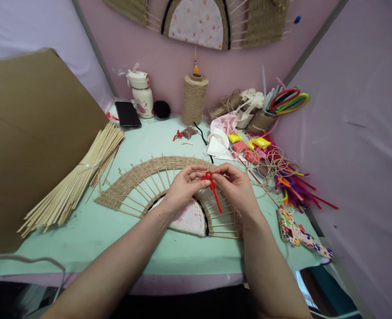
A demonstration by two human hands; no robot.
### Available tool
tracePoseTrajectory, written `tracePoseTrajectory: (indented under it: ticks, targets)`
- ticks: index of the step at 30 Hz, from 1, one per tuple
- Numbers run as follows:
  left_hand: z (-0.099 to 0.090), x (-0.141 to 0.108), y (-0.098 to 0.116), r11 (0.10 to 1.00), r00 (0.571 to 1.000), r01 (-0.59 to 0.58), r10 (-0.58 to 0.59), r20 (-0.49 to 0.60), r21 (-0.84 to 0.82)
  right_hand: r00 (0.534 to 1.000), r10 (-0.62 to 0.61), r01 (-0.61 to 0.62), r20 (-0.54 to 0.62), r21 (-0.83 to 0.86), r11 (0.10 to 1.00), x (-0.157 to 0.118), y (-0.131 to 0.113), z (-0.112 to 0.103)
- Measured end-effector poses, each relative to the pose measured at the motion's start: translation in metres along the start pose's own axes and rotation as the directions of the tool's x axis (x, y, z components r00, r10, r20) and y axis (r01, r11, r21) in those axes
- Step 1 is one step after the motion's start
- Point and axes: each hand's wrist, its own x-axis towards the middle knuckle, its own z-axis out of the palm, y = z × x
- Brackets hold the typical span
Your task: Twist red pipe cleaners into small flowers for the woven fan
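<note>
Between my two hands is a red fuzzy pipe cleaner point(215, 193), bent into small loops at the top with one straight end hanging down. My left hand point(186, 182) pinches the looped part from the left, thumb against fingers. From the other side, my right hand point(235, 184) pinches the same loops with thumb and forefinger. Both hands hover over a fan-shaped piece point(116, 190) made of thin sticks woven with twine. Its half-round centre point(192, 219) is pale spotted cloth with a black edge, partly covered by my left forearm.
A bundle of thin sticks point(72, 177) lies at the left beside a cardboard sheet point(33, 133). A twine spool point(195, 99), a bottle point(143, 95) and a phone point(127, 114) are at the back. Pipe cleaners point(295, 190) and a flowered glue gun point(297, 232) lie at the right.
</note>
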Motion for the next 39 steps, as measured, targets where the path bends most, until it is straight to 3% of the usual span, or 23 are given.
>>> tracePoseTrajectory:
  ticks: [4, 11, 18, 23, 26, 28, 30, 35, 39]
  targets:
    - [-0.001, 0.000, -0.002, 1.000, 1.000, 0.007, -0.007, 0.006, 0.002, 1.000, 0.015, -0.015, 0.001, 0.004, 1.000, 0.000, 0.000, 0.001]
    - [0.004, -0.001, -0.001, 0.985, 0.994, -0.105, 0.108, -0.015, 0.138, 0.966, 0.236, -0.245, 0.104, 0.085, 0.966, 0.001, 0.003, -0.002]
    - [0.006, -0.003, -0.002, 0.963, 0.984, -0.176, 0.180, -0.002, 0.204, 0.937, 0.305, -0.332, 0.171, 0.160, 0.930, 0.000, 0.005, 0.002]
    - [0.007, -0.002, -0.004, 0.945, 0.976, -0.214, 0.215, 0.023, 0.247, 0.941, 0.316, -0.335, 0.122, 0.198, 0.921, 0.001, 0.006, 0.007]
    - [0.005, 0.001, -0.005, 0.938, 0.976, -0.168, 0.202, -0.085, 0.303, 0.952, 0.304, -0.298, 0.011, 0.245, 0.923, 0.002, 0.009, 0.006]
    - [0.003, 0.004, -0.006, 0.939, 0.960, -0.149, 0.213, -0.182, 0.311, 0.959, 0.280, -0.268, -0.035, 0.206, 0.941, 0.003, 0.010, 0.004]
    - [0.001, 0.006, -0.006, 0.933, 0.941, -0.180, 0.256, -0.223, 0.311, 0.963, 0.269, -0.269, 0.002, 0.082, 0.960, 0.003, 0.009, 0.001]
    - [0.001, 0.004, -0.004, 0.901, 0.933, -0.225, 0.309, -0.186, 0.371, 0.915, 0.313, -0.291, 0.255, -0.123, 0.949, 0.000, 0.003, -0.002]
    - [0.000, 0.003, -0.001, 0.901, 0.952, -0.165, 0.252, -0.173, 0.402, 0.915, 0.325, -0.296, 0.237, -0.149, 0.943, -0.001, -0.001, -0.004]
